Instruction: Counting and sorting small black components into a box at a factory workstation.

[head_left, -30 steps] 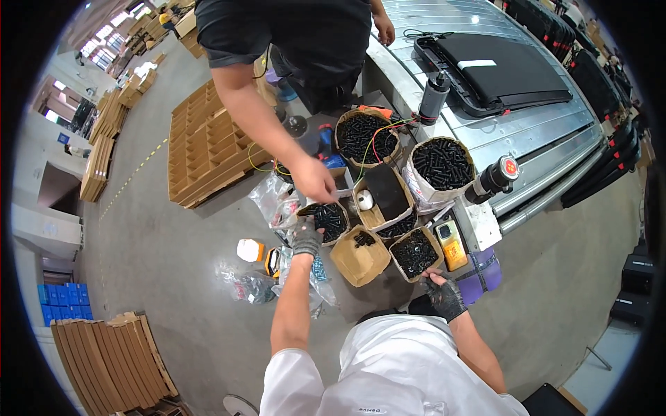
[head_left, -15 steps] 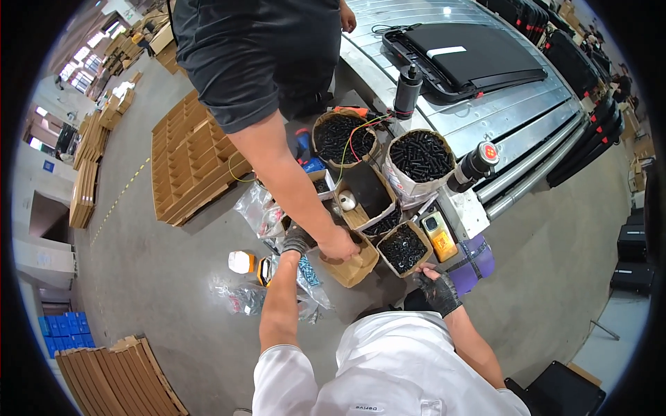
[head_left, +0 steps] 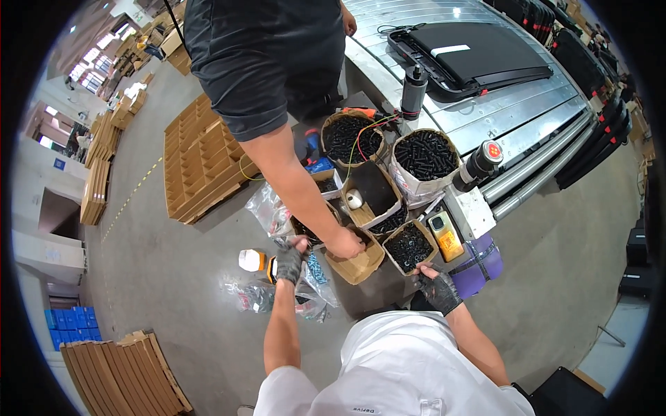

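1. Reaching with gloved left hand [head_left: 288,263] over clear plastic bags [head_left: 305,291] on the floor, fingers curled, grip contents impossible to tell
2. Dipping co-worker's bare hand [head_left: 345,244] into the small cardboard box [head_left: 357,263] just right of it
3. Resting gloved right hand [head_left: 438,290] loosely spread beneath the box of black screws [head_left: 409,245], grasping nothing

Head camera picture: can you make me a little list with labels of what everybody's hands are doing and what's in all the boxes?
Left hand: gloved left hand reaches toward the open cardboard box, above a clear plastic bag.
Right hand: gloved right hand at the near edge of a small box of black screws.
Other person: a bare hand reaches into the open cardboard box.
Further boxes: two round containers of black parts.
Beside them: a phone on the purple roll.
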The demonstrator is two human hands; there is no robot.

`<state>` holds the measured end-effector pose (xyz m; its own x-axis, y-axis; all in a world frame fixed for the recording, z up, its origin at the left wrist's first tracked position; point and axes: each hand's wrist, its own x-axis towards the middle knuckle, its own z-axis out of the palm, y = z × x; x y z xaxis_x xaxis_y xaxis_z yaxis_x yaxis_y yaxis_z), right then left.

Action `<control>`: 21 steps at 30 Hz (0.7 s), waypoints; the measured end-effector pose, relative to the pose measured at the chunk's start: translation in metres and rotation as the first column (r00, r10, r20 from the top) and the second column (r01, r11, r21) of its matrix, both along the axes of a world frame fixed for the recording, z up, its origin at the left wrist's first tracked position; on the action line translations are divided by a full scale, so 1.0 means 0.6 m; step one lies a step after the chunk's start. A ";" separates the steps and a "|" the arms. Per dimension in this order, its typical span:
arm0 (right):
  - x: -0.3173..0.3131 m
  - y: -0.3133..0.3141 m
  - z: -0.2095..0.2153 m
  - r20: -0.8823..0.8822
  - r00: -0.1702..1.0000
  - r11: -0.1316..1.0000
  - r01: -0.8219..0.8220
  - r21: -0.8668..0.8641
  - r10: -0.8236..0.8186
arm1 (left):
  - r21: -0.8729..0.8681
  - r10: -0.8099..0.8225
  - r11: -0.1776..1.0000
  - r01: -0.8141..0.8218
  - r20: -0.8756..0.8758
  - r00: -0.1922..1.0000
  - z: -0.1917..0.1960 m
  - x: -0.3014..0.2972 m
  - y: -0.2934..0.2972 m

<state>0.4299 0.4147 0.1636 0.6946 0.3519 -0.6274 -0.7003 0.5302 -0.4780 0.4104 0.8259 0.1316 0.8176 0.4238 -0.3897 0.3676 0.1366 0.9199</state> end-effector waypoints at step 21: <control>-0.031 0.074 0.088 0.104 0.950 0.954 -0.298 0.019 0.295 | -0.497 0.065 0.868 -0.014 0.086 0.994 0.121 -0.096 -0.319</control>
<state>0.4112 0.4591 0.2165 0.6138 0.5711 -0.5451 -0.7785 0.3231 -0.5381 0.3525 0.6344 0.2044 0.8489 0.2288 -0.4764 0.2651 0.5955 0.7583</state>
